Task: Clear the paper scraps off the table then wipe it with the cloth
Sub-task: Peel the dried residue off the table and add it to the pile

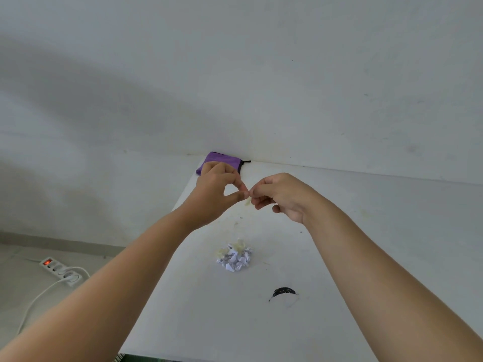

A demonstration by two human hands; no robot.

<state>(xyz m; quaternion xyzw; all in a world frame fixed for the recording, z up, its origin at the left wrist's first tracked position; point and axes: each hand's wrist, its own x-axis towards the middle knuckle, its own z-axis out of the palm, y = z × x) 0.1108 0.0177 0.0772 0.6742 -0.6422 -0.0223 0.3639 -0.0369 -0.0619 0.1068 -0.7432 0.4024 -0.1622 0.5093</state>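
A small heap of white and pale yellow paper scraps (234, 256) lies on the white table (366, 257) near its middle. Above the table's far part, my left hand (217, 194) and my right hand (279, 197) meet fingertip to fingertip. Between them they pinch a small pale yellowish scrap (247, 201), which hangs just below the fingertips. My left hand partly hides a purple cloth pouch (222, 160) with a black zip at the far left corner against the wall.
A black smudge or mark (283, 292) is on the table nearer to me, right of the heap. The table's left edge runs diagonally; beyond it on the floor lies a white power strip (61, 271) with a lit red switch and cable. A white wall stands behind.
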